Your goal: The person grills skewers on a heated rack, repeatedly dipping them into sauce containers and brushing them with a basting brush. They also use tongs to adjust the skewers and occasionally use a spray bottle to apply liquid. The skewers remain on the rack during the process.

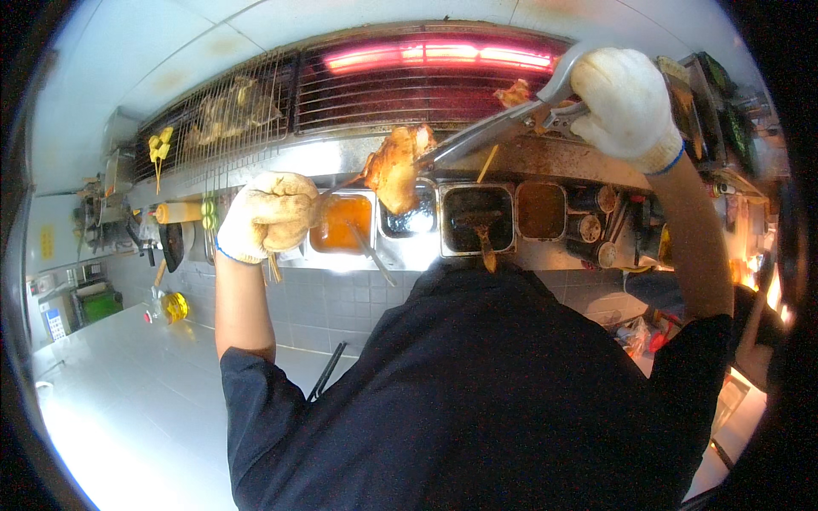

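Observation:
My left hand (pixel 271 217), in a white knit glove, is closed on skewer sticks whose ends stick out below it. A browned piece of meat (pixel 399 169), which looks like chicken, hangs to its right; a thin skewer runs from it towards the glove. My gloved right hand (pixel 623 105) grips large metal scissors (pixel 486 131), whose blades reach left to the meat. Beneath the meat are a metal tub of orange sauce (pixel 344 220) and another metal tub (pixel 409 220). Whether the blades are cutting into the meat cannot be told.
A grill (pixel 409 96) with a glowing red heater (pixel 441 56) spans the back. More meat (pixel 236 112) lies under a wire rack at left. Dark sauce tubs (pixel 478 207) (pixel 540 211), shaker jars (pixel 585 228) and a yellow squeeze bottle (pixel 179 213) line the counter. Part of another person (pixel 760 338) shows at right.

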A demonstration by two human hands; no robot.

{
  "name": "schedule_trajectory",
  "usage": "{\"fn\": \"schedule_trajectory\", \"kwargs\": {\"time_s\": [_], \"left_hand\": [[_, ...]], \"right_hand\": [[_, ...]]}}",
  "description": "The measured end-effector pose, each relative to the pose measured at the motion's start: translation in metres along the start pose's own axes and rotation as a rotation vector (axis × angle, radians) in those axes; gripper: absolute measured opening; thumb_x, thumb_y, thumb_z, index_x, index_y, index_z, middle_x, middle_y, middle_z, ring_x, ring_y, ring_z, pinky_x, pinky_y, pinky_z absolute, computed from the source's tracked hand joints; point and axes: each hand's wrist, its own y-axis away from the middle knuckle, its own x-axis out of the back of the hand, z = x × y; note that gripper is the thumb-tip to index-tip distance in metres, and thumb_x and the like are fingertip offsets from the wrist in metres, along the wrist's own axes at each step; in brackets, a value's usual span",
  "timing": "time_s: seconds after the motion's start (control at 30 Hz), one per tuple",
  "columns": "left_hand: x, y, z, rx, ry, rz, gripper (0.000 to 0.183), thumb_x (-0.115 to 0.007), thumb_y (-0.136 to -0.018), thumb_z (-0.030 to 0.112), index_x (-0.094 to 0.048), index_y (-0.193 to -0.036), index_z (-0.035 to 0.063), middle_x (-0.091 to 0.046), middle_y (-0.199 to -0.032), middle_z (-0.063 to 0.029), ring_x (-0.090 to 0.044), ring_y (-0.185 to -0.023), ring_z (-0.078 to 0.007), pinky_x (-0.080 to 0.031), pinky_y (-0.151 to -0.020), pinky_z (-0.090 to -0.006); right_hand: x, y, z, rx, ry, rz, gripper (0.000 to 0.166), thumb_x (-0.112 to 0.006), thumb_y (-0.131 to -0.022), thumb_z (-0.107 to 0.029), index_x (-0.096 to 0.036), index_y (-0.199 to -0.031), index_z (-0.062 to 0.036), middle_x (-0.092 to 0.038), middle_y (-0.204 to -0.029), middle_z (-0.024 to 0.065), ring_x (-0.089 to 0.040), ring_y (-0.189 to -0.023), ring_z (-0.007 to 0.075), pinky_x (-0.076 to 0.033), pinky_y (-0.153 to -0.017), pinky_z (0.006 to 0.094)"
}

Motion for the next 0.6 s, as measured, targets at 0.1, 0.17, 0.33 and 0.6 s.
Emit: {"fn": "schedule_trajectory", "kwargs": {"time_s": [0.1, 0.17, 0.33, 0.6], "left_hand": [[0.001, -0.01, 0.001, 0.068, 0.052, -0.098, 0.024, -0.072, -0.086, 0.005, -0.067, -0.103, -0.0107, -0.067, -0.077, -0.0135, -0.056, -0.05, -0.0147, -0.041, -0.041, -0.0239], [0.0, -0.02, 0.002, 0.135, 0.137, -0.198, 0.021, -0.07, -0.088, 0.006, -0.065, -0.098, -0.0108, -0.062, -0.07, -0.0103, -0.051, -0.046, -0.0125, -0.037, -0.038, -0.0234], [0.002, -0.056, 0.004, 0.314, 0.428, -0.539, 0.015, -0.062, -0.093, 0.004, -0.059, -0.096, -0.0105, -0.053, -0.064, -0.0067, -0.04, -0.04, -0.0093, -0.028, -0.034, -0.0233], [-0.008, -0.09, -0.002, 0.155, 0.248, -0.241, 0.013, -0.064, -0.094, 0.008, -0.065, -0.101, -0.0029, -0.053, -0.062, -0.0006, -0.045, -0.043, -0.0095, -0.033, -0.036, -0.0251]], "right_hand": [[-0.002, 0.0, 0.0, -0.019, -0.032, -0.011, 0.035, -0.076, -0.057, -0.013, -0.066, -0.089, -0.007, -0.062, -0.083, 0.0107, -0.062, -0.08, 0.035, -0.05, -0.073, 0.0444], [-0.006, 0.002, 0.001, -0.042, -0.068, -0.054, 0.037, -0.077, -0.058, -0.013, -0.067, -0.093, -0.008, -0.064, -0.084, 0.0117, -0.064, -0.081, 0.0358, -0.052, -0.073, 0.0452], [-0.019, -0.002, 0.003, -0.091, -0.324, -0.075, 0.034, -0.077, -0.065, -0.01, -0.072, -0.099, -0.0127, -0.067, -0.085, 0.0129, -0.067, -0.082, 0.0367, -0.056, -0.072, 0.0443], [-0.065, -0.001, 0.005, -0.695, -0.748, -0.325, 0.038, -0.079, -0.085, -0.037, -0.075, -0.105, -0.0048, -0.069, -0.076, 0.0138, -0.066, -0.069, 0.0242, -0.051, -0.066, 0.0377]]}}
